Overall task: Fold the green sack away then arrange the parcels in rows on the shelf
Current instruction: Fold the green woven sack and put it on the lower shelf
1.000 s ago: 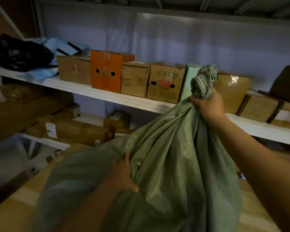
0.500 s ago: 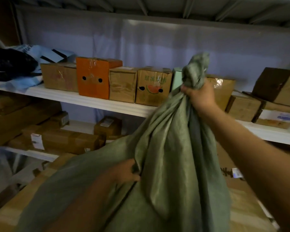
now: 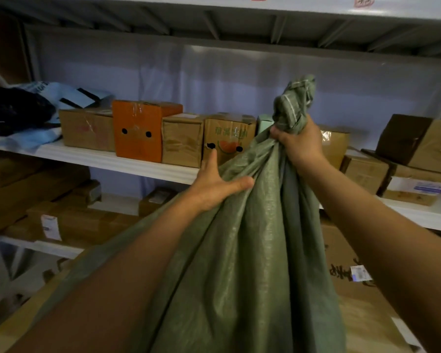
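The green sack (image 3: 252,250) filled the lower centre of the frame, a dull woven cloth hanging in long loose folds from a bunched neck at centre right, its crumpled top poking above the fist. Behind it, the white shelf (image 3: 148,168) crossed the middle of the frame, carrying a row of parcels: brown cartons, an orange box (image 3: 138,133) left of centre and a watermelon-printed box (image 3: 227,138) beside the sack. The right hand (image 3: 301,146) was clamped round the gathered neck. The left hand (image 3: 214,184), at centre, pressed against the cloth just below, thumb spread across a fold, fingers extended.
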